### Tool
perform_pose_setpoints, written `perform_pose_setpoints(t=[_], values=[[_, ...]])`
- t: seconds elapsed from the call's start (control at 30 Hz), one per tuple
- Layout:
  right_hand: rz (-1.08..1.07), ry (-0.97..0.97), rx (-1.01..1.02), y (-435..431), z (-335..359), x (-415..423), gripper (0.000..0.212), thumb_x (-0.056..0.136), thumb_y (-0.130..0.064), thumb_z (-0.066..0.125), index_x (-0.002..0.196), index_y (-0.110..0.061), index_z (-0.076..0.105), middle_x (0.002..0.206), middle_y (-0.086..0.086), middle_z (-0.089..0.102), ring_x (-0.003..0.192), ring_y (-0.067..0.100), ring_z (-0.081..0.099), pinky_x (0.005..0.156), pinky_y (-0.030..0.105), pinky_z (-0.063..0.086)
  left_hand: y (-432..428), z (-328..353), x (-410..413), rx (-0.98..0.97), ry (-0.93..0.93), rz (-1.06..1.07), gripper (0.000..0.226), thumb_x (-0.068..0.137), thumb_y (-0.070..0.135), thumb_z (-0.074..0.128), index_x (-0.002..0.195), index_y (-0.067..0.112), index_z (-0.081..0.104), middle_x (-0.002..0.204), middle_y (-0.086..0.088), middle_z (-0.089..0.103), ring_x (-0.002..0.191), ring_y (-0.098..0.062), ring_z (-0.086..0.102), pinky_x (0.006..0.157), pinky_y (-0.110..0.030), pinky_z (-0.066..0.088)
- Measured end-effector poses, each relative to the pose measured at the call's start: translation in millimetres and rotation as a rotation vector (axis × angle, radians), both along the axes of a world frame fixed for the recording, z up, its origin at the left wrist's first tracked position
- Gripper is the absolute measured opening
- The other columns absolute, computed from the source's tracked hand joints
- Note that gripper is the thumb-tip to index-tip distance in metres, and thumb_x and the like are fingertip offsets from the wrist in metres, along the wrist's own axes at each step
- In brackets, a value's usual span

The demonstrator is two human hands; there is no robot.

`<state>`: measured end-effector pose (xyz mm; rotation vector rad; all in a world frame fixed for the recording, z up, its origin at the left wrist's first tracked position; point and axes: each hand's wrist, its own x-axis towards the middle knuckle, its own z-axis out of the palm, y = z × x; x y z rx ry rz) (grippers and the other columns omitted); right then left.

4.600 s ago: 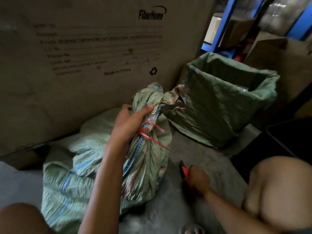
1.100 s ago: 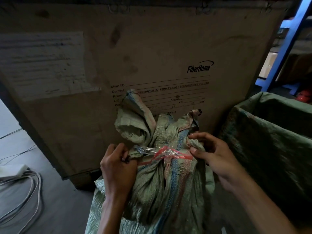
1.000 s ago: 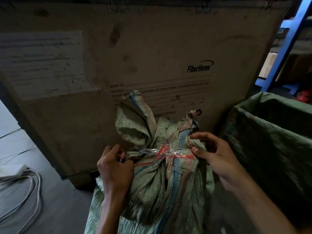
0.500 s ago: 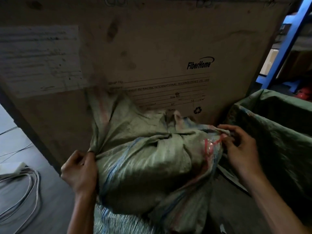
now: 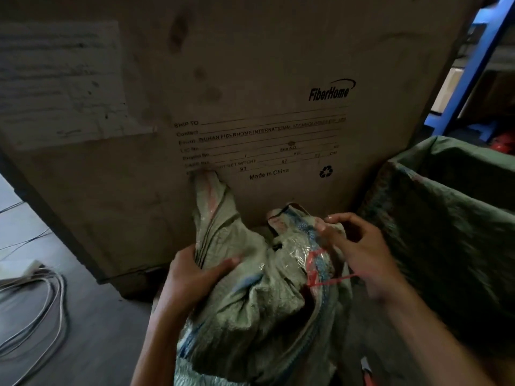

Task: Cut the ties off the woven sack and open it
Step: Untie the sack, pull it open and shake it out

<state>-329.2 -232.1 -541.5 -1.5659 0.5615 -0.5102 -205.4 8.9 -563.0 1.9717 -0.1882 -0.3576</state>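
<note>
1. Fingers (image 5: 186, 254) of the left hand (image 5: 192, 280) are clamped around a twisted ear of the woven sack (image 5: 259, 310), with the thumb lying across the cloth.
2. Fingers (image 5: 338, 218) of the right hand (image 5: 362, 254) are curled at the sack's other bunched corner. The thumb and forefinger tips are on the cloth edge, but blur hides whether they pinch it.
3. Half a second ago the sack was stretched wide between the hands, with the left hand low and far out to the left. Now that hand has come in towards the middle, and the sack is gathered narrower.
4. The line "Made in China" on the cardboard carton (image 5: 250, 79), covered before, is now in view.
5. The sack stands on the floor (image 5: 92, 344) in front of the carton. Its long axis is roughly upright, with the mouth end up.
6. The gripped ear points up and slightly left, lying against the carton.
7. A red tie (image 5: 313, 271) and clear tape (image 5: 289, 249) are wrapped around the right-hand bunch. One red strand runs taut towards the right palm.
8. A second green sack (image 5: 446, 232) stands open at the right. Pale cables (image 5: 47, 299) lie coiled on the floor at the left.
</note>
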Motion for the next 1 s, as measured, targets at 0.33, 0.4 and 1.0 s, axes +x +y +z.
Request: perform_pose_setpoints(t=[0.33,0.4,1.0], values=[[-0.369,0.187,-0.228,-66.8,-48.3,-11.0,0.031,0.078,-0.003,0.077,0.067,-0.028,0.063,0.079,0.004,0.068,0.08,0.022,0.062,0.077,0.038,0.052,24.6,-49.8,26.3,0.121,0.084,0.473,0.029,0.077,0.029,0.071,0.086,0.003,0.062,0.096,-0.022,0.068,0.097,-0.044,0.065,0.087,-0.057,0.058],[-0.401,0.236,-0.25,-68.7,-59.8,-9.2,0.026,0.08,-0.005,0.075,0.072,-0.027,0.064,0.08,0.001,0.067,0.081,0.022,0.063,0.076,0.036,0.052,14.3,-50.0,24.3,0.073,0.132,0.513,0.026,0.086,0.025,0.07,0.094,0.004,0.058,0.106,-0.023,0.065,0.105,-0.044,0.062,0.094,-0.056,0.054],[-0.145,0.044,0.641,-23.7,-6.4,31.0,0.021,0.096,-0.028,0.058,0.113,-0.022,0.069,0.108,0.005,0.076,0.101,0.023,0.073,0.09,0.039,0.058,-56.8,29.0,-9.0,-0.11,0.338,0.353,0.01,0.096,0.038,0.063,0.089,0.031,0.064,0.098,0.011,0.067,0.1,-0.015,0.064,0.09,-0.036,0.047]])
